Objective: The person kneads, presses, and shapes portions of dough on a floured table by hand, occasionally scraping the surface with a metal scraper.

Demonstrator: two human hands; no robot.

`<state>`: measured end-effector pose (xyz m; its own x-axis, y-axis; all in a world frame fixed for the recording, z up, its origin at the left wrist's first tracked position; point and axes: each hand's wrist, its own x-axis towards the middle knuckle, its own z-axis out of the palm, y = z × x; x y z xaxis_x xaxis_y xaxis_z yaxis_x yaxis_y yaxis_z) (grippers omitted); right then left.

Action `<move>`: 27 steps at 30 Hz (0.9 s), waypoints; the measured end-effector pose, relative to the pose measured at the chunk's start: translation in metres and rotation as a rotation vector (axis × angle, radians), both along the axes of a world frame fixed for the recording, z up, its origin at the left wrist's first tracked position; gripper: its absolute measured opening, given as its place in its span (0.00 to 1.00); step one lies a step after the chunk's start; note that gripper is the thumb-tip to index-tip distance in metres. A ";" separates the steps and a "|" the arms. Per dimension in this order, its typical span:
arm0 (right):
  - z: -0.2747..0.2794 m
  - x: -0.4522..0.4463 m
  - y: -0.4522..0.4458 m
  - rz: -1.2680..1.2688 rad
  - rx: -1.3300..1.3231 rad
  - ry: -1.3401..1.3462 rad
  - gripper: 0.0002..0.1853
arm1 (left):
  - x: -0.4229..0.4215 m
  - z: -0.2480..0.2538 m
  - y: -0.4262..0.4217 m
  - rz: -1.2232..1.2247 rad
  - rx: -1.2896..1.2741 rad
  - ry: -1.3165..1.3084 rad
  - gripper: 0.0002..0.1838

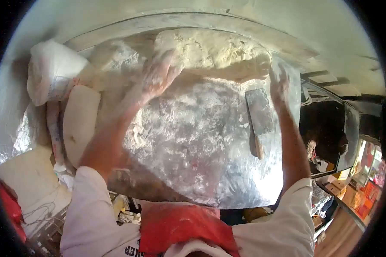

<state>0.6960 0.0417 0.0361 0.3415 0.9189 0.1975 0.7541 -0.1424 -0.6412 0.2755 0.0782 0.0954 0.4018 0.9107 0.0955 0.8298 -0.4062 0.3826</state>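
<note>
– Where is the dough (214, 49)?
– Along the far side of my metal table (193, 158), a long, lumpy slab lying flat, with me standing at the near side.

– And your hands?
– One at each end of it. My left hand (161, 75) is at the left end, floury, its fingers stretched out toward the slab. My right hand (280, 81) is at the right end, but it's blurred; I can't tell whether the fingers grip or just rest there.

– What's near them?
– Just below the right end lies a broad blade (260, 112), its wooden handle toward me. Loose flour (171, 128) covers much of the metal between my arms. Off to my left there's a plastic roll (51, 55).
</note>
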 end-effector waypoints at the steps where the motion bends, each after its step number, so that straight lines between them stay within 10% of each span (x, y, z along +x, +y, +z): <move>1: -0.006 0.008 0.025 0.035 0.019 -0.002 0.30 | 0.014 -0.003 0.026 -0.036 0.102 0.070 0.28; 6: -0.008 0.014 0.107 0.088 -0.174 0.588 0.31 | 0.081 -0.021 0.117 -0.093 -0.139 0.081 0.28; 12: -0.029 0.016 0.118 0.062 -0.126 0.656 0.28 | 0.091 -0.061 0.135 -0.031 0.172 0.118 0.27; 14: -0.019 0.016 0.103 0.036 -0.071 0.620 0.27 | 0.087 -0.057 0.143 -0.012 -0.292 0.007 0.32; 27: 0.004 -0.124 -0.236 0.389 0.197 -0.240 0.27 | -0.059 -0.086 -0.169 -0.122 -0.039 0.133 0.29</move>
